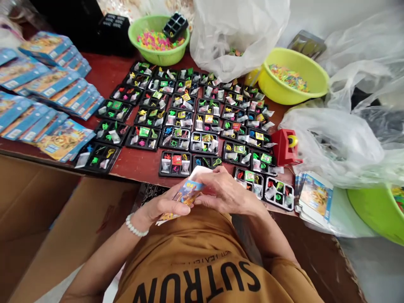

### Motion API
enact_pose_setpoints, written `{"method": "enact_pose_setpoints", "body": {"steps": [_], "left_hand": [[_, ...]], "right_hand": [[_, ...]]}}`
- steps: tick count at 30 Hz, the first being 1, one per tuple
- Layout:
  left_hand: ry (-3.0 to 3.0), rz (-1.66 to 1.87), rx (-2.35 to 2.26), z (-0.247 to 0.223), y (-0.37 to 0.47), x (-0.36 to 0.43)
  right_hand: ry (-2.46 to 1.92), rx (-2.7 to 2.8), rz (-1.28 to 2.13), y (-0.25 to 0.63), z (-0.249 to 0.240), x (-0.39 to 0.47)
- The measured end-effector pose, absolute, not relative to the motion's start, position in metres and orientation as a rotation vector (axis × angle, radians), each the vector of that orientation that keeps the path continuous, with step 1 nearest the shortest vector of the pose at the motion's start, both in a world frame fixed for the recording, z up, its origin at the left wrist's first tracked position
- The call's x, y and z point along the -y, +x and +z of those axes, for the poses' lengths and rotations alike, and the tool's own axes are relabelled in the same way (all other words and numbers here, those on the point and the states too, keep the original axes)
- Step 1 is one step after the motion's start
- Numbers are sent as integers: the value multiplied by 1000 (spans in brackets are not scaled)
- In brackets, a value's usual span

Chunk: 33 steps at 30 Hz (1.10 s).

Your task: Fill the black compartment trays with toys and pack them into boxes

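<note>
Close in front of my body, both hands hold a small printed cardboard box, blue and orange with white flaps. It is tilted, with one white end pointing away from me. My left hand, with a pale bead bracelet at the wrist, grips the near part, thumb on the printed face. Around the far end are the fingers of my right hand, partly hiding the box. Just beyond them lie black compartment trays filled with small colourful toys and little packets. A white-edged tray is right of my right hand.
Stacked blue boxes stand at the left. Behind the trays are a green basin and a yellow basin of small pieces. A red tape dispenser, flat printed cartons and plastic bags lie right. A large cardboard box is below left.
</note>
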State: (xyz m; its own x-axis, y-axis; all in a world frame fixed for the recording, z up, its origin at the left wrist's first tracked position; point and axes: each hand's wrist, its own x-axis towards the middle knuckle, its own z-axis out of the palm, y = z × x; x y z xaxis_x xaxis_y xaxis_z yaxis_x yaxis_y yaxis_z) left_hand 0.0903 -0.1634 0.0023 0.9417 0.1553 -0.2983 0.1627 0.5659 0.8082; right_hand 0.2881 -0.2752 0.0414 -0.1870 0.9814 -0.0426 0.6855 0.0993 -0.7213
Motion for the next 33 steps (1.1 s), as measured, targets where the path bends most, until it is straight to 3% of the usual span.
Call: {"method": "enact_pose_setpoints", "body": {"steps": [7, 13, 18, 20, 27, 33], "left_hand": [[1085, 390, -672, -2, 80, 175], [1299, 504, -1006, -9, 55, 191], [1170, 637, -1112, -17, 31, 203], [1081, 650, -1126, -23, 25, 206], [1138, 1116, -1199, -33, 12, 204], [1246, 1010, -1233, -28, -1, 200]], "right_hand": [[-1614, 1634, 469, 272, 17, 264], [-1426, 1210, 743, 232, -20, 250], [-1203, 905, 1363, 204, -30, 246], [-1174, 832, 1467, 198, -33, 244], [-1347, 1048, 1268, 196, -37, 243], [-1291, 1160, 1263, 193, -44, 241]]}}
